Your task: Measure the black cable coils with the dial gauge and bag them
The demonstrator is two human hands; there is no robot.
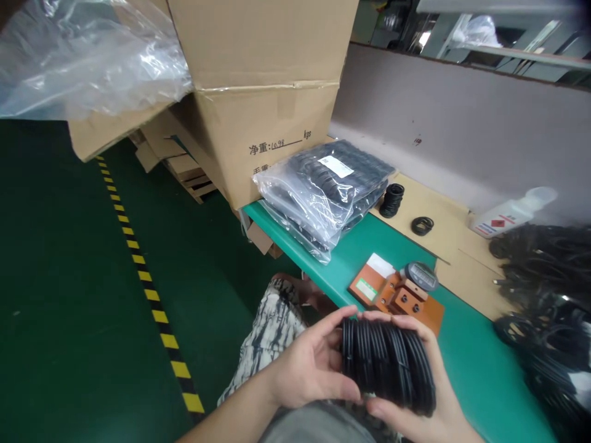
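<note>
Between my two hands lies a stack of black cable coils [388, 363], packed side by side in a row. My left hand [314, 363] closes on the stack's left end, thumb at its lower edge. Around the right end curls my right hand [441, 375], its fingers over the top and its thumb below. Just beyond the stack, an orange-brown fixture with a round digital gauge [421, 275] sits on the green table [489, 375]. Clear plastic bags [323, 191] filled with black coils are piled further back.
A large cardboard box [268, 111] stands behind the bags, with clear plastic film [101, 61] over its flap. Small black coils [392, 200], a white bottle [512, 212] and a heap of black cables [549, 307] are on the right. Yellow-black tape [152, 295] marks the floor.
</note>
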